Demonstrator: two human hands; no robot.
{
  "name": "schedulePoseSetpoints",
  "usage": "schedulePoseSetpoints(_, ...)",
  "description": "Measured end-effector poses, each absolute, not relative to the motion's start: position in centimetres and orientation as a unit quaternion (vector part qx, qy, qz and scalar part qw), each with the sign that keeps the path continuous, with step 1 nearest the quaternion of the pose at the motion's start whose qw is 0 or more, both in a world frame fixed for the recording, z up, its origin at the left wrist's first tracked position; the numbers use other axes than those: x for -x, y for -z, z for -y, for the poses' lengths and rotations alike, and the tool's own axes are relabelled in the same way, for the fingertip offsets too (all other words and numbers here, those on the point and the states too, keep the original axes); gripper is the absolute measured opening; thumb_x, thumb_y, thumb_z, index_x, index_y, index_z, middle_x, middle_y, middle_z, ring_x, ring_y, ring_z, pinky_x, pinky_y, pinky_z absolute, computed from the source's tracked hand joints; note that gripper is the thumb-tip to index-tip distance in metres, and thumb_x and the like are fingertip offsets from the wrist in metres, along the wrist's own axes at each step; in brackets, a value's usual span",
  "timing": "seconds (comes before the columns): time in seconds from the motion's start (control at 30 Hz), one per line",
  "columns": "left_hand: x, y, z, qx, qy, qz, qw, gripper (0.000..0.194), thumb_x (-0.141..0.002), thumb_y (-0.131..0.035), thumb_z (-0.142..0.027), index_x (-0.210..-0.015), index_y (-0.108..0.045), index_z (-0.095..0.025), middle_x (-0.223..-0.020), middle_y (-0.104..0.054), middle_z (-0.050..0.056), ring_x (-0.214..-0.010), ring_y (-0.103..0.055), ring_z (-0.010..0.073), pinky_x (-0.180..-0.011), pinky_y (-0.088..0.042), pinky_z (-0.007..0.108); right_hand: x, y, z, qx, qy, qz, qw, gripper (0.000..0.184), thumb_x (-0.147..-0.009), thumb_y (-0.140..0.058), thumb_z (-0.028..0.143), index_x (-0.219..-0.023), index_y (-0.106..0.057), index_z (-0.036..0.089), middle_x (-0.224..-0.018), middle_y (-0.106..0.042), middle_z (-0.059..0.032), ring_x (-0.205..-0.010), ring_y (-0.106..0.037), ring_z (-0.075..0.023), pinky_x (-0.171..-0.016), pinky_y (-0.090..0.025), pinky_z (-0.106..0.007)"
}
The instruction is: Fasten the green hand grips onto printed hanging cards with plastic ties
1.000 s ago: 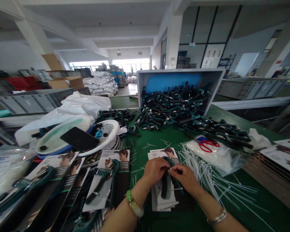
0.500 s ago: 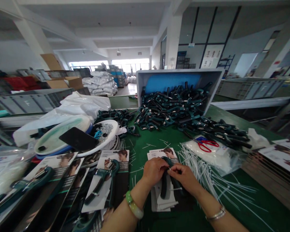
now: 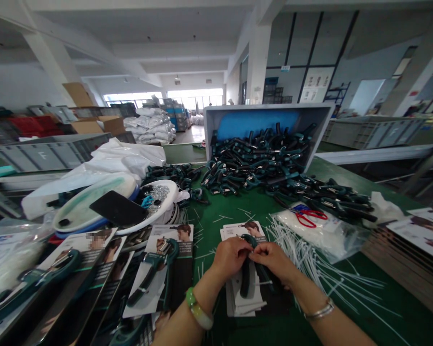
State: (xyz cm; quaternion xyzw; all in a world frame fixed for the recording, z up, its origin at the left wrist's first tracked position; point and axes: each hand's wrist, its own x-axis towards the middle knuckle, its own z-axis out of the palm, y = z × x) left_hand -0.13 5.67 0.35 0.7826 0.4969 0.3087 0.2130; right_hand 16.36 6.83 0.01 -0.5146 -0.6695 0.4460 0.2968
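Note:
My left hand (image 3: 229, 257) and my right hand (image 3: 274, 262) meet over a dark teal hand gripper (image 3: 246, 281) lying on a stack of printed backing cards (image 3: 242, 230) on the green table. Both hands pinch at the top end of the hand gripper, fingers curled close together. A thin white cable tie (image 3: 263, 283) crosses one handle. What my fingertips hold between them is hidden.
White cable ties (image 3: 310, 259) lie loose to the right beside a plastic bag with red scissors (image 3: 308, 216). A tipped grey bin (image 3: 267, 120) spills hand grippers (image 3: 260, 163). Carded grippers (image 3: 155, 269) pile at left, near white plates (image 3: 94, 204) and a phone (image 3: 119, 207).
Both hands stay on the top of the hand gripper; my right hand has shifted slightly left and up toward the left hand.

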Motion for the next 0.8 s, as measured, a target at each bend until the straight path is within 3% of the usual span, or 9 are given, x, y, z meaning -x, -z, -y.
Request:
schedulePoseSetpoints(0.17, 1.1, -1.5, -5.5, -0.782, -0.317, -0.441, 0.305, 0.024, -0.075, -0.054, -0.019, -0.096, -0.064, -0.021, -0.09, -0.067, 0.0, -0.078, -0.059, 0.012, -0.07, -0.045, 0.02, -16.1, 0.3, -7.1, 0.519, -0.406, 0.687, 0.306, 0.019, -0.064, -0.06, 0.03, -0.053, -0.054, 0.016, -0.046, -0.041, 0.0064, -0.046, -0.035, -0.0078, -0.045, -0.025, -0.021)
schedulePoseSetpoints(0.23, 0.9, -1.4, -5.5, -0.788, -0.3, -0.46, 0.277, 0.018, -0.076, -0.055, -0.024, -0.09, -0.066, -0.022, -0.084, -0.067, -0.001, -0.076, -0.058, 0.0124, -0.07, -0.044, 0.021, -16.0, 0.5, -7.0, 0.528, -0.384, 0.69, 0.314, 0.013, -0.062, -0.059, 0.025, -0.053, -0.053, 0.017, -0.045, -0.038, 0.0071, -0.046, -0.035, -0.008, -0.045, -0.025, -0.021)
schedulePoseSetpoints(0.33, 0.2, -1.0, -5.5, -0.788, -0.303, -0.488, 0.221, 0.016, -0.078, -0.053, -0.019, -0.085, -0.066, -0.024, -0.084, -0.064, -0.001, -0.081, -0.057, 0.0128, -0.074, -0.043, 0.022, -15.9, 1.0, -6.4, 0.523, -0.354, 0.692, 0.351, 0.004, -0.062, -0.058, 0.022, -0.063, -0.058, 0.019, -0.048, -0.039, 0.0071, -0.048, -0.038, -0.0095, -0.047, -0.029, -0.021)
schedulePoseSetpoints(0.5, -0.4, -0.5, -5.0, -0.776, -0.39, -0.479, 0.126, 0.015, -0.077, -0.052, -0.016, -0.081, -0.066, -0.022, -0.092, -0.052, 0.003, -0.087, -0.051, 0.0149, -0.075, -0.043, 0.026, -16.1, 1.6, -5.5, 0.432, -0.293, 0.722, 0.454, 0.011, -0.073, -0.052, 0.021, -0.078, -0.062, 0.02, -0.072, -0.053, -0.0013, -0.064, -0.051, -0.0141, -0.057, -0.041, -0.024)
schedulePoseSetpoints(0.6, -0.4, -0.4, -4.4, -0.779, -0.418, -0.46, 0.083, 0.016, -0.079, -0.05, -0.019, -0.079, -0.066, -0.021, -0.086, -0.051, 0.004, -0.084, -0.05, 0.0153, -0.074, -0.042, 0.026, -15.9, 1.2, -5.6, 0.419, -0.254, 0.77, 0.409, 0.014, -0.077, -0.047, 0.018, -0.077, -0.061, 0.02, -0.076, -0.055, -0.0037, -0.073, -0.054, -0.016, -0.064, -0.043, -0.026)
schedulePoseSetpoints(0.73, -0.5, -0.6, -3.5, -0.797, -0.43, -0.421, 0.043, 0.023, -0.083, -0.042, -0.018, -0.08, -0.065, -0.02, -0.084, -0.052, 0.005, -0.083, -0.049, 0.0153, -0.073, -0.041, 0.026, -15.4, 0.5, -6.3, 0.463, -0.191, 0.821, 0.274, 0.012, -0.074, -0.049, 0.017, -0.076, -0.061, 0.018, -0.08, -0.056, -0.0056, -0.077, -0.055, -0.0185, -0.07, -0.043, -0.03)
schedulePoseSetpoints(0.8, -0.4, -0.7, -3.2, -0.802, -0.421, -0.422, 0.045, 0.024, -0.084, -0.04, -0.019, -0.081, -0.064, -0.021, -0.086, -0.054, 0.005, -0.084, -0.05, 0.0156, -0.074, -0.041, 0.027, -15.3, 0.4, -6.6, 0.453, -0.184, 0.832, 0.261, 0.014, -0.073, -0.051, 0.016, -0.08, -0.062, 0.019, -0.083, -0.057, -0.0058, -0.08, -0.055, -0.0189, -0.071, -0.044, -0.03)
